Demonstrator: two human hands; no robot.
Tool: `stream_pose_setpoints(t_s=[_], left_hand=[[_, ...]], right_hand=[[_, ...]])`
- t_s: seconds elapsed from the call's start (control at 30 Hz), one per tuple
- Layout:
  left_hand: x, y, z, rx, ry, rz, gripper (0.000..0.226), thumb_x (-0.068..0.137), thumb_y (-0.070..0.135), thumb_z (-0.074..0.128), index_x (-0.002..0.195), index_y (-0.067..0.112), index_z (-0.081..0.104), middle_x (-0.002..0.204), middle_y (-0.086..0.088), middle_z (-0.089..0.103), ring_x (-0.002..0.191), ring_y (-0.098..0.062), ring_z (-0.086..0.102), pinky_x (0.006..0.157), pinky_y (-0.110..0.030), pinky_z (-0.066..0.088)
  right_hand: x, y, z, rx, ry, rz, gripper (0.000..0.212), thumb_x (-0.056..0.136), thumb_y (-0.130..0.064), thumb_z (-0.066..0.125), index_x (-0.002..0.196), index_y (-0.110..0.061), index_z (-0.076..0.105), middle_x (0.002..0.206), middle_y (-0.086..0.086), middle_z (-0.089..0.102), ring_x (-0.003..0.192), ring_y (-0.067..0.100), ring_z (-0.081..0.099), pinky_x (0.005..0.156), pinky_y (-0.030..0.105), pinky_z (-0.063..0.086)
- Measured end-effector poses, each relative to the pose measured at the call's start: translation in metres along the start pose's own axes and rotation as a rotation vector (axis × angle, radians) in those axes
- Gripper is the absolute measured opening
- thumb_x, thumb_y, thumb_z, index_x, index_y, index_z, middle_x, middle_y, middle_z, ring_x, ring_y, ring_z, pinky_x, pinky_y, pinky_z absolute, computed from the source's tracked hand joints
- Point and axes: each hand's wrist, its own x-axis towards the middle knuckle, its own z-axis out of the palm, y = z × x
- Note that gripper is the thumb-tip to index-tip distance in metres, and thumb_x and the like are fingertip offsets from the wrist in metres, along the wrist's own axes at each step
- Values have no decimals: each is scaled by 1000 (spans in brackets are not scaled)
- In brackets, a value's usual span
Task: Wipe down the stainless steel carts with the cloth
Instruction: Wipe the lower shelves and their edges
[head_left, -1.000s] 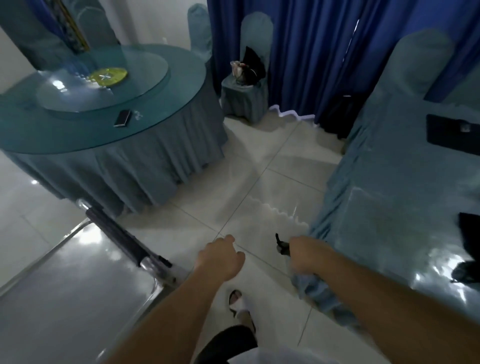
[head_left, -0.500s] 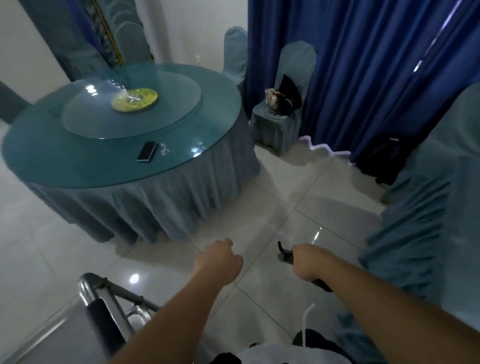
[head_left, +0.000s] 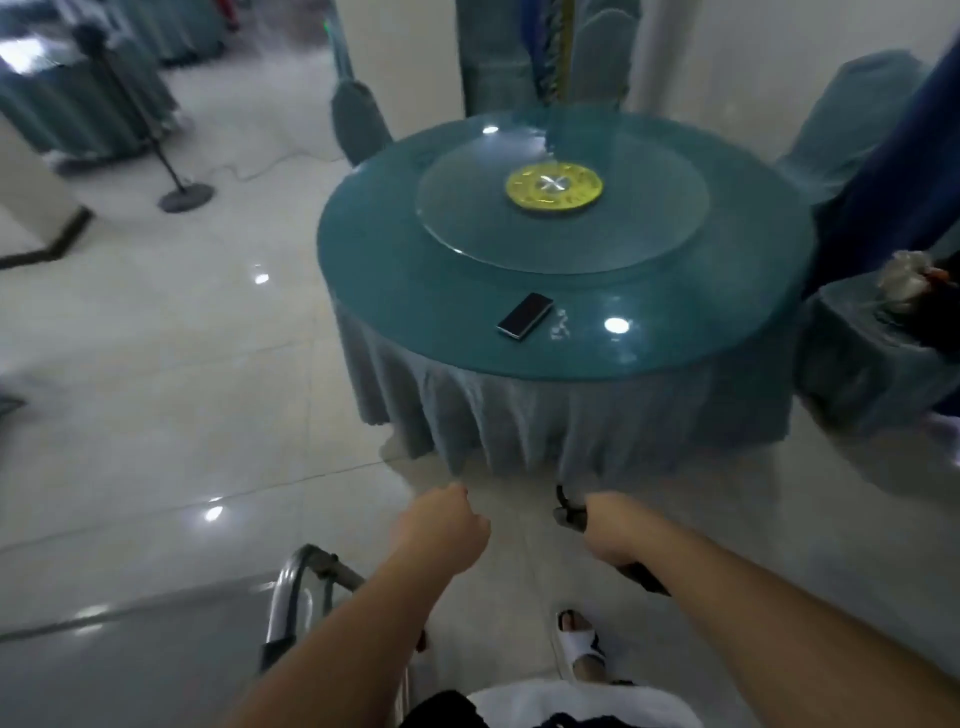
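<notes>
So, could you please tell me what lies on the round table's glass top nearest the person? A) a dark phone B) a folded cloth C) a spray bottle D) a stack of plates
A: a dark phone lies flat on the round table, near its front edge and outside the glass turntable.

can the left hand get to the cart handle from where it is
Probably yes. The left hand is curled and holds nothing, hanging in open air just beyond the cart handle at the cart's corner, with nothing between them. Pulling back and down should reach it.
</notes>
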Motion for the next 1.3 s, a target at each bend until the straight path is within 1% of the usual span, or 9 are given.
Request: stream_pose_setpoints(t_s=[0.13, 0.27, 0.47, 0.6, 0.77, 0.87, 0.97, 1.1, 1.3], left_hand=[[39, -22, -30, -95, 20, -195, 48, 98, 49, 47, 140, 27, 53, 130, -2, 62, 113, -28, 60, 82, -40, 42], [68, -50, -48, -195, 41, -381, 45, 97, 48, 47, 134, 24, 56, 113, -1, 62, 86, -21, 49, 72, -36, 38], [122, -113, -59, -331, 46, -550, 43, 97, 43, 50, 132, 20, 60, 117, -3, 67, 89, -20, 51, 71, -32, 38], [161, -180, -87, -336, 40, -640, 45, 97, 45, 47, 133, 20, 56, 125, -6, 66, 110, -29, 63, 79, -38, 48], [188, -260, -133, -362, 82, -715, 42, 96, 43, 48, 130, 19, 58, 118, -7, 67, 104, -30, 65, 89, -43, 57], [198, -291, -146, -398, 94, -784, 42, 96, 45, 47, 129, 19, 57, 122, -8, 66, 110, -31, 63, 92, -45, 54], [204, -314, -152, -463, 89, -871, 44, 96, 46, 46, 130, 20, 56, 126, -8, 65, 115, -32, 62, 92, -45, 54], [204, -348, -160, -568, 105, -1040, 38, 98, 45, 49, 125, 21, 58, 129, -7, 64, 117, -32, 63, 92, -43, 50], [183, -384, -180, -782, 170, -1361, 41, 99, 35, 45, 134, 19, 58, 129, -7, 65, 111, -30, 65, 91, -41, 53]], right_hand=[[68, -46, -69, -127, -38, -169, 23, 99, -18, 48, 118, -12, 61, 113, 10, 64, 102, 28, 64, 88, 38, 55], [124, -109, -120, -247, -75, -303, 28, 100, -16, 46, 125, -14, 57, 115, 7, 61, 98, 25, 62, 89, 39, 55], [197, -225, -147, -459, -148, -440, 48, 99, -21, 60, 144, -13, 51, 134, 8, 60, 116, 30, 61, 96, 41, 53], [238, -303, -172, -529, -115, -522, 31, 100, -20, 54, 127, -9, 65, 113, 11, 67, 111, 31, 67, 89, 38, 55], [272, -402, -202, -643, -179, -493, 30, 100, -16, 53, 128, -9, 58, 113, 9, 64, 99, 28, 64, 80, 35, 53], [288, -459, -211, -768, -152, -579, 29, 98, -12, 51, 125, -10, 59, 103, 5, 59, 94, 25, 58, 75, 33, 47], [306, -516, -208, -840, -167, -655, 35, 100, -17, 47, 133, -11, 56, 122, 7, 62, 103, 25, 61, 80, 31, 46], [326, -596, -198, -983, -195, -800, 34, 100, -17, 49, 132, -11, 59, 112, 5, 63, 101, 23, 63, 82, 30, 51], [312, -715, -181, -1153, -279, -1089, 32, 102, -17, 47, 132, -10, 56, 125, 11, 63, 100, 25, 58, 80, 30, 43]])
